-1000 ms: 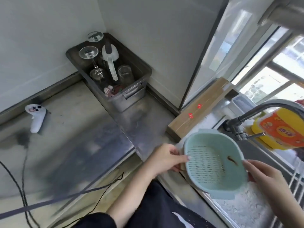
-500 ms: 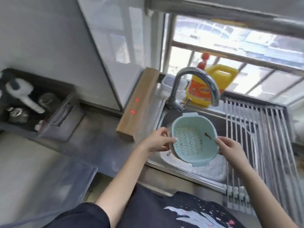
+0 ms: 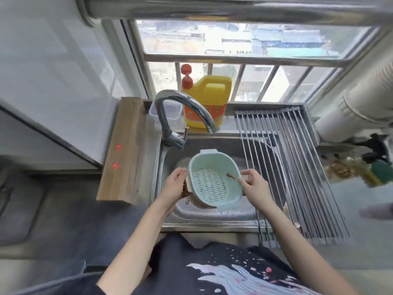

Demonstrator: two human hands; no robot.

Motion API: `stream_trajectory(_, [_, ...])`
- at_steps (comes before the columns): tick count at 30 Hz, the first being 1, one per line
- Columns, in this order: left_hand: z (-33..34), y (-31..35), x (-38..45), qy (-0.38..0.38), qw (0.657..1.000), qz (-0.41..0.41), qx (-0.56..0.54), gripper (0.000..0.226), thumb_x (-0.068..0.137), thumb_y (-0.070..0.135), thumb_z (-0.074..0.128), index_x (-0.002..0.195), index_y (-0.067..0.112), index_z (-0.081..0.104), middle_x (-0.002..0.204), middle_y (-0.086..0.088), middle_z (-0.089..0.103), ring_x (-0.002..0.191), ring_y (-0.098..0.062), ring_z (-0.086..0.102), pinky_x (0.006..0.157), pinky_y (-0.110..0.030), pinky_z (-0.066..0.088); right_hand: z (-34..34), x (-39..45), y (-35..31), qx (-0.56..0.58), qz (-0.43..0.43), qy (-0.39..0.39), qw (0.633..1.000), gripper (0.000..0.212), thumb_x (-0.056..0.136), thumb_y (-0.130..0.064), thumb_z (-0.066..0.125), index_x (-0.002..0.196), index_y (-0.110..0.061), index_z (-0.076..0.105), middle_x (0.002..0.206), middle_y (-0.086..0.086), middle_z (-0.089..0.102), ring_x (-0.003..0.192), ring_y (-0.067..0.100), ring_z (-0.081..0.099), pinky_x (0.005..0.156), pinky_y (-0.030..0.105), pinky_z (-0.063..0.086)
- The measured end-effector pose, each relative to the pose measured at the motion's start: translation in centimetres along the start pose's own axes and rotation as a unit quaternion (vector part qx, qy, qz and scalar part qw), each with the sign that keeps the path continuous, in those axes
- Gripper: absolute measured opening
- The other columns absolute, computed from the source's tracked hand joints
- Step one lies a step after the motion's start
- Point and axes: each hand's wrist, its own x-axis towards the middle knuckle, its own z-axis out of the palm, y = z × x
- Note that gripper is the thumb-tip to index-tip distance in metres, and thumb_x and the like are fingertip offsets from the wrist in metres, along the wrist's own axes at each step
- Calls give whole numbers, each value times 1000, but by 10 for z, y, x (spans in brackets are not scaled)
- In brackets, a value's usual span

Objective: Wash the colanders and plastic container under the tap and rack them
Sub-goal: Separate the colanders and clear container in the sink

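Observation:
A pale green colander (image 3: 212, 179) with a slotted bottom hangs over the steel sink (image 3: 212, 213), nested in a beige outer bowl (image 3: 191, 194) whose edge shows at its lower left. A small reddish scrap (image 3: 230, 176) sticks to its inner right wall. My left hand (image 3: 174, 186) grips the left side. My right hand (image 3: 254, 186) holds the right rim. The curved tap (image 3: 180, 109) stands behind, with no water running. A clear plastic container (image 3: 170, 112) sits on the ledge behind the tap. A roll-up metal rack (image 3: 297, 167) covers the sink's right part.
A yellow detergent jug (image 3: 209, 101) with a red pump stands on the window ledge. A wooden board (image 3: 123, 150) lies left of the sink. A white duct (image 3: 361, 103) runs at the right. Dark countertop (image 3: 53, 209) extends to the left.
The view has swung right from the counter and glassware tray to the sink. Both hands have carried the colander from beside the sink to over its basin, below the tap.

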Motion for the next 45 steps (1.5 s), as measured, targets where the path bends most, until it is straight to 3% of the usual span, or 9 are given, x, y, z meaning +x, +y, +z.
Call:
stream_trajectory(2, [3,1,4,2,1000,7,1,27,101,31,40,87,14,55,86,-8,64,76,-17,62,65,-31,51,3,3,2,-8,13,0,1000,7,93,-23,57,100,-20,56,86,-1,67,76,13,66,68,39,58])
stream_trajectory(10, [-1,4,17,2,999,-33,-25,27,103,27,34,88,17,54,77,-3,63,65,-13,58,59,-26,48,13,8,2,-20,22,0,1000,6,96,-16,50,98,-14,56,83,2,67,72,12,64,53,21,46])
stream_trajectory(16, [-8,1,24,-28,997,-55,-42,24,102,25,41,86,18,58,55,6,60,50,-8,55,54,-25,46,17,12,6,-40,18,-16,999,2,97,-11,47,96,-13,48,63,2,60,53,15,47,48,26,36])
stream_trajectory(20, [-12,-6,25,-20,999,-48,-14,29,100,35,41,88,17,62,70,1,65,59,-10,61,59,-26,48,20,16,6,-62,17,-18,998,2,95,-15,48,95,-15,47,68,4,64,63,23,58,58,33,47])
stream_trajectory(23, [-11,-11,25,-5,1000,-22,12,28,100,33,43,80,16,54,65,4,63,57,-7,60,58,-24,48,18,20,3,-103,24,-48,993,10,95,-22,49,91,-13,47,74,7,66,74,25,63,68,40,51])
stream_trajectory(30, [-11,-28,24,55,998,8,39,31,103,28,36,79,13,49,60,7,53,58,-9,49,59,-23,42,19,20,-14,-275,-7,-86,957,37,95,-31,47,63,-14,37,72,2,46,62,15,38,55,31,34])
stream_trajectory(32, [-12,-29,24,69,994,11,83,29,103,25,36,81,11,49,67,2,53,59,-9,48,56,-20,42,20,20,-19,-260,5,-101,960,32,93,-26,43,65,-14,34,66,1,44,57,16,35,52,30,29])
stream_trajectory(38, [-16,-28,30,98,981,32,164,31,101,32,39,84,9,49,74,-7,50,67,-19,45,62,-34,36,19,22,-19,-126,18,-103,987,22,94,-20,44,75,-10,45,71,3,48,58,15,37,49,26,29])
stream_trajectory(45, [-28,-37,31,125,971,42,197,28,102,27,34,90,5,46,80,-4,51,72,-16,47,60,-26,37,1,27,-12,98,145,18,984,15,94,-15,45,90,-5,55,69,10,60,51,15,53,45,25,43])
